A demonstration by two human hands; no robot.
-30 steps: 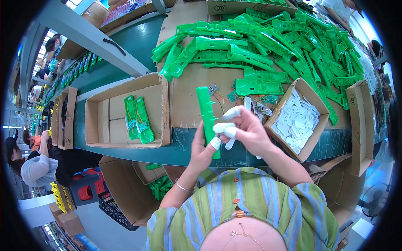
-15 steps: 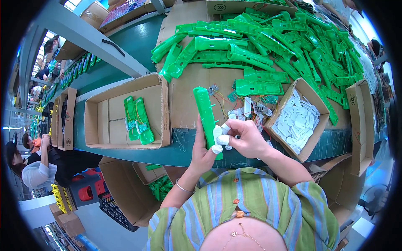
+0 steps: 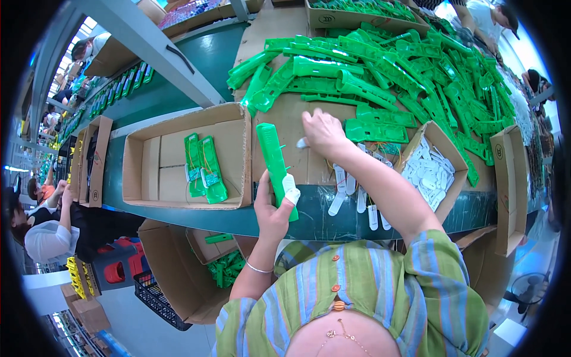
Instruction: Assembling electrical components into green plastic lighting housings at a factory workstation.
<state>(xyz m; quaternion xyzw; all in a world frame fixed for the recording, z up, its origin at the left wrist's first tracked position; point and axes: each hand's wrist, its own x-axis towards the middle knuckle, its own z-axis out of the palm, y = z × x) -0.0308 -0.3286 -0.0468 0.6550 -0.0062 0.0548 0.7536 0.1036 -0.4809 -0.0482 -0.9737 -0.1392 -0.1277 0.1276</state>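
My left hand [image 3: 272,219] grips the lower part of a long green plastic shell [image 3: 272,156], which stands tilted with small pegs along its right edge. A small white plastic piece [image 3: 289,181] sits against the shell by my thumb, whose tip has a white cover. My right hand [image 3: 326,134] is stretched out over the cardboard sheet, beyond the shell, just left of some loose green shells. Its fingers are curled downward, and whatever is under them is hidden. White strips [image 3: 340,187] with wires lie under and beside my right forearm.
A cardboard tray [image 3: 143,169] at left holds two green shells with wired circuit boards [image 3: 209,178]. A box of white plastic pieces [image 3: 429,175] stands at right. Behind spreads a large heap of green shells [image 3: 380,65]. A grey metal post [image 3: 148,50] slants across the upper left.
My right hand has left the white piece on the shell and moved forward over the cardboard, where a small wired component lay. My left hand still holds the shell, slightly farther left in view.
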